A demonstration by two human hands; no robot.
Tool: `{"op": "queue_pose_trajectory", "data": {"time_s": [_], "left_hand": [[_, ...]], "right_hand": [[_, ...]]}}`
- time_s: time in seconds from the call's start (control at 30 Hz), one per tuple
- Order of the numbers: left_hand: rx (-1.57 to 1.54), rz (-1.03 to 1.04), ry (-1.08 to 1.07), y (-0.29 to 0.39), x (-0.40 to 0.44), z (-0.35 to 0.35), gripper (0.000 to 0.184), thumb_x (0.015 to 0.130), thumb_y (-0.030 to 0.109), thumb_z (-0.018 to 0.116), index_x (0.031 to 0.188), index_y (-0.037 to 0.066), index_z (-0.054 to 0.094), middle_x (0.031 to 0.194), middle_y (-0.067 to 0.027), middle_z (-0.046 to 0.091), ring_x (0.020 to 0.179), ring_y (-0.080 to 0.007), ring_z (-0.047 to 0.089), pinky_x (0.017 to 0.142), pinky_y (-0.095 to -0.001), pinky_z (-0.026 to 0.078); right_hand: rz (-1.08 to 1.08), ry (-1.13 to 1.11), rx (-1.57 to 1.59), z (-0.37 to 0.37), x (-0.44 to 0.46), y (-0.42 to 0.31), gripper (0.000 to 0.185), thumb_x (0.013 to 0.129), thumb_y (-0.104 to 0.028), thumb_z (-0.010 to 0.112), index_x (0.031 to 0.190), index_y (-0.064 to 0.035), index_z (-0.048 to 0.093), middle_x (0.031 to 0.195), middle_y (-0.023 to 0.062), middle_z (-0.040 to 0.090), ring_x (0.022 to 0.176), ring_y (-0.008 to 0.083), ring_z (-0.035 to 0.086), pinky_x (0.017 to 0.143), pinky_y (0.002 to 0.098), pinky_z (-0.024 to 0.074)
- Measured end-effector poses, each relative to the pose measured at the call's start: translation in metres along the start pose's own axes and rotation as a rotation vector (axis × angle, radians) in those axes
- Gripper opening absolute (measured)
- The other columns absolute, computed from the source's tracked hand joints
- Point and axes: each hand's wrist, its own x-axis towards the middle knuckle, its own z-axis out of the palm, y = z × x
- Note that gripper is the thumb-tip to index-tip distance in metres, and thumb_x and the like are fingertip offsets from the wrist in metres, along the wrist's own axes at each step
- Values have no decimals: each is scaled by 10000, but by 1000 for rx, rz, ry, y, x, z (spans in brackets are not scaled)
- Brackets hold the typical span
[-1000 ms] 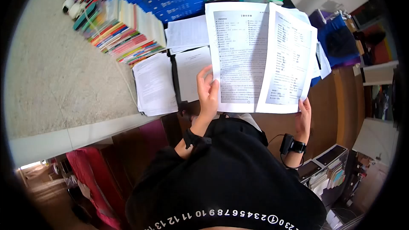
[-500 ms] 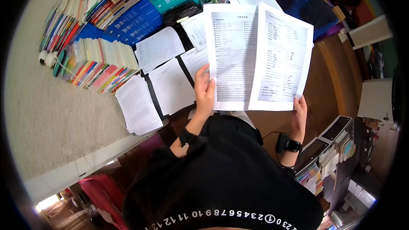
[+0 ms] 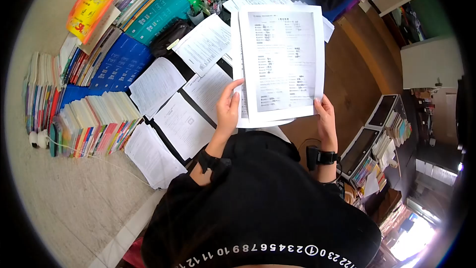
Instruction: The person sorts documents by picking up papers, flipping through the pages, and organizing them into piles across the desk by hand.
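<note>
"What's well left of the left hand (image 3: 227, 114)?"

"A row of books (image 3: 101, 124), standing on the bench (image 3: 101, 183); nearer the fingers, spread-out stacks of printed paper (image 3: 181, 124)."

"And those fingers?"

"Grasping the lower left edge of the overlapping printed sheets (image 3: 282, 64), held up between the two hands."

"The right hand (image 3: 326, 114)?"

"Its fingers pinch the sheets' lower right edge. Well right of them are more books (image 3: 398, 126), packed in a row."
</note>
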Motion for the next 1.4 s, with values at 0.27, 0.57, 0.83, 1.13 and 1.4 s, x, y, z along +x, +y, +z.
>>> {"op": "queue_pose_trajectory", "data": {"time_s": [0.27,0.57,0.83,1.13,1.4], "left_hand": [[-110,-187,-3,-45,22,-29,257,949,75,435,1128,-75,543,1075,-74,579,948,-104,548,817,-215,421],[-116,-212,7,-56,41,10,168,891,52,563,985,-87,568,944,-43,588,845,-63,546,718,-195,439],[-63,-197,63,-60,52,112,123,888,73,578,934,-40,587,846,-40,625,741,-57,559,661,-182,437],[12,-162,80,-93,67,225,134,893,75,573,930,-53,581,836,-41,624,727,-55,568,628,-176,449],[27,-174,52,-112,86,260,119,898,71,560,930,-42,576,815,-59,636,701,-69,582,619,-184,461]], "right_hand": [[37,129,-7,33,4,15,237,932,-142,496,1094,15,570,978,14,614,883,72,533,817,235,402],[62,83,-2,-12,28,23,244,935,-142,492,1104,19,563,986,21,613,892,75,533,811,236,410],[62,14,47,-110,69,-1,253,929,-133,500,1121,21,558,1004,24,610,900,76,531,819,237,410],[48,-14,28,-225,100,-17,248,921,-128,511,1105,28,566,1013,31,609,909,84,534,831,240,410],[48,-15,30,-265,119,-28,237,921,-139,515,1079,28,574,986,24,606,882,75,531,807,230,413]]}}
